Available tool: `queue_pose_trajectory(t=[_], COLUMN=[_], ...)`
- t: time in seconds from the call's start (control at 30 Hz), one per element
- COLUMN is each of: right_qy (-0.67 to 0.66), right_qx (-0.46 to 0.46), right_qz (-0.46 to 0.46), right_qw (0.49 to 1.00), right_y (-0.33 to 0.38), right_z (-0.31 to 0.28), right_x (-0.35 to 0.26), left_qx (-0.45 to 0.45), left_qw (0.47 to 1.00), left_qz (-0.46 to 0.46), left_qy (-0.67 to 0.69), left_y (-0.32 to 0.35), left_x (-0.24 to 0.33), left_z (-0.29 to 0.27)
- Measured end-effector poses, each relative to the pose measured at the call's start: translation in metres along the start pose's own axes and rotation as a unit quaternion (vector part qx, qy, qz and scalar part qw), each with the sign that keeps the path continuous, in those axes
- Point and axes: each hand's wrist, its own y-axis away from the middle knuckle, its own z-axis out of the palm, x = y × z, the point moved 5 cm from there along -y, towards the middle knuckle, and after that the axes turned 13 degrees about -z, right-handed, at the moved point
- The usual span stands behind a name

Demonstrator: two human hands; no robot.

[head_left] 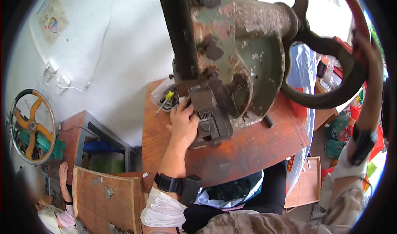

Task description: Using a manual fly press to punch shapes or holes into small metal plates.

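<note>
A heavy hand press (pixel 260 56) with chipped green paint stands on a reddish-brown wooden table. My left hand (pixel 184 122) reaches in from below, fingers bent against the left side of the metal die (pixel 209 124) under the ram. What its fingertips hold, if anything, is hidden. Small upright metal pins or teeth (pixel 204 113) show beneath the ram's block. At the far right my raised right hand (pixel 366 48) is closed round the red outer part of the press's dark handwheel (pixel 326 99), somewhat blurred. A yellow-handled screwdriver (pixel 169 95) lies just left of my left fingers.
A wooden tray (pixel 103 192) with a few grey metal pieces is at lower left. Beside it are a co-worker's hand (pixel 63 172) and another wheel (pixel 32 126). Under the table edge sits a bag of dark pieces (pixel 231 190). Another wooden tray (pixel 304 188) lies at right.
</note>
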Motion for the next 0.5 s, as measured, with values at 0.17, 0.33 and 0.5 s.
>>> queue_pose_trajectory(t=[0.17,0.33,0.5], right_qy=[-0.020,-0.002,0.028], right_qx=[0.058,0.340,-0.020], right_qz=[0.082,-0.091,0.024], right_qw=[0.995,0.936,0.999], right_y=[0.050,0.179,0.010], right_z=[-0.017,0.093,-0.012], right_x=[0.067,0.056,0.025], left_qx=[0.004,-0.009,-0.177], left_qw=[1.000,0.998,0.966], left_qz=[0.000,-0.007,0.076], left_qy=[-0.020,-0.064,0.175], left_y=[0.005,0.002,-0.001], left_x=[0.008,-0.002,0.012], left_z=[0.004,0.010,-0.005])
